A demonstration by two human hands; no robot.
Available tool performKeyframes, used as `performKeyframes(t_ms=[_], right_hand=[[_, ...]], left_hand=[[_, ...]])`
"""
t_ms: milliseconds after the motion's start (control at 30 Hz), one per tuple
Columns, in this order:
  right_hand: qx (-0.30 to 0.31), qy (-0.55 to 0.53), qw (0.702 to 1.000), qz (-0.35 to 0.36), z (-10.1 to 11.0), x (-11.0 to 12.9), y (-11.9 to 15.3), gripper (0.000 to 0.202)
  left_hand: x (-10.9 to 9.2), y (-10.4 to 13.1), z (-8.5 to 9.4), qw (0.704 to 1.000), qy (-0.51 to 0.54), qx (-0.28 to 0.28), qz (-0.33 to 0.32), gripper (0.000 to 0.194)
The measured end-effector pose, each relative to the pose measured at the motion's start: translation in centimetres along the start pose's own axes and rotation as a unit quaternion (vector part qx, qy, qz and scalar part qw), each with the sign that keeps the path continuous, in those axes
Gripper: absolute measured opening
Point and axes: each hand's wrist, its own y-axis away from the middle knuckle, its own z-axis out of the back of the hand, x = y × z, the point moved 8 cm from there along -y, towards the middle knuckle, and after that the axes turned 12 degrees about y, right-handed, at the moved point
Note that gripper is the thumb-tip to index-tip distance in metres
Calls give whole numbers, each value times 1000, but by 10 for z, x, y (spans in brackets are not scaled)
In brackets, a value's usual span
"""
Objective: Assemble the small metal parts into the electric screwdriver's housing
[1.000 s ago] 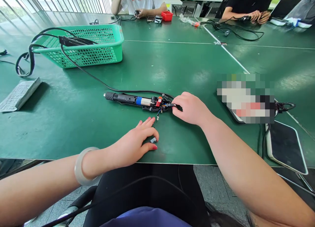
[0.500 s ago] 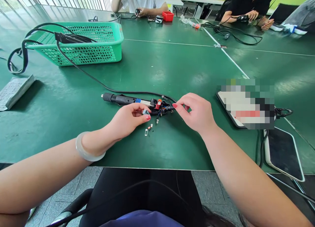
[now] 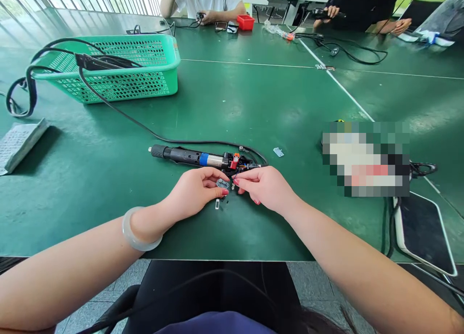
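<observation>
A small grey-blue plate [image 3: 222,183] is pinched between the thumb and fingers of my left hand [image 3: 192,191]. My right hand [image 3: 270,189] is closed close beside it, thumb and forefinger together near a tiny metal part [image 3: 233,186]; whether they grip it I cannot make out. Behind both hands lies an electric screwdriver [image 3: 183,155] with its casing opened, showing a silver motor, a red switch [image 3: 234,162] and thin wires. Another grey-blue plate [image 3: 278,152] rests on the table past my right hand. A small white frame [image 3: 217,204] and tiny dark bits lie below my left fingers.
A green basket [image 3: 126,85] with black cables stands at the back left. The screwdriver's cable [image 3: 145,127] runs from there. At right are a blurred-out object [image 3: 366,155] and a phone [image 3: 424,232]; at left, a paper block [image 3: 21,143]. Two people sit across the table [image 3: 253,102].
My right hand has moved left and nearer, from the screwdriver's cable end to beside my left hand. My left hand has come slightly nearer with its plate. The other plate now shows on the table.
</observation>
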Motion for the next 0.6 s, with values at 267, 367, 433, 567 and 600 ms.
performKeyframes(t_ms=[267,367,433,567,600], right_hand=[[8,-93,996,2,-3,-1,-8,24],[12,-91,996,2,-5,-2,-9,24],[11,-87,996,-1,-5,-2,-9,22],[5,-81,997,-1,-6,0,-8,21],[3,-77,997,0,-6,1,-8,21]], left_hand=[[-1,-1,1,999,-30,-25,-4,32],[-2,-1,1,998,-48,-37,-5,30],[-3,-1,1,998,-51,-42,-6,30],[-4,-2,0,998,-47,-44,-5,35],[-4,-2,0,998,-47,-42,-5,36]])
